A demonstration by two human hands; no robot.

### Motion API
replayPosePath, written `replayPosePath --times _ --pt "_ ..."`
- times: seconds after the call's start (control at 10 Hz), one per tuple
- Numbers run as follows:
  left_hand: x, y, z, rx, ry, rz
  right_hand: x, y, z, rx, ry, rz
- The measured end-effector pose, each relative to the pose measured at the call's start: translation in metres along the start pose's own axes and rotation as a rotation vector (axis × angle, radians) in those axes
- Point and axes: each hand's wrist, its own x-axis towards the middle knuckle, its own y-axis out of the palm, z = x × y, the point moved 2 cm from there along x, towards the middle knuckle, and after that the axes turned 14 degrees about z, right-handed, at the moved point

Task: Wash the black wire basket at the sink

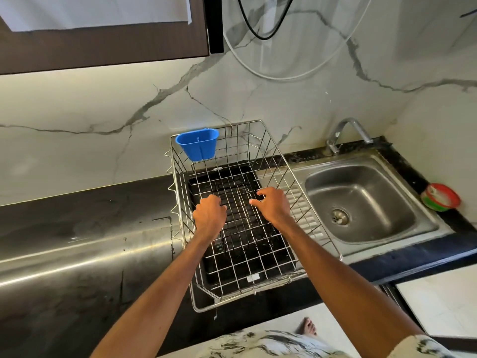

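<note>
Two hands reach down into a silver dish rack on the dark tabletop, just left of the sink. The black wire basket stands inside that rack, between the hands and well apart from the basin.

The left hand has a narrow grip, its fingers curled down tight over the basket's left top edge. Its fingertips are hidden behind the knuckles. The right hand has a wider grip, with fingers bent and spread and the thumb pointing inward over the basket's right top edge. Whether those fingertips touch the wire cannot be told.

The rack's tall wire walls fence the basket on all four sides, and a black tray lies under it. A blue plastic cup hangs on the rack's far left corner. A steel faucet rises behind the sink, with its spout over the basin's far edge. A round red-and-green tub sits on the ledge to the sink's right. A white hose and a black cable loop down the marble wall.
</note>
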Motion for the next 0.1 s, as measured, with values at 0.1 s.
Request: replayPosePath --times 0.1 --pt "-0.0166 -0.0092 -0.0122 0.076 0.084 -0.097 -0.0071 -0.0169 -0.0083 0.008 0.009 -0.079"
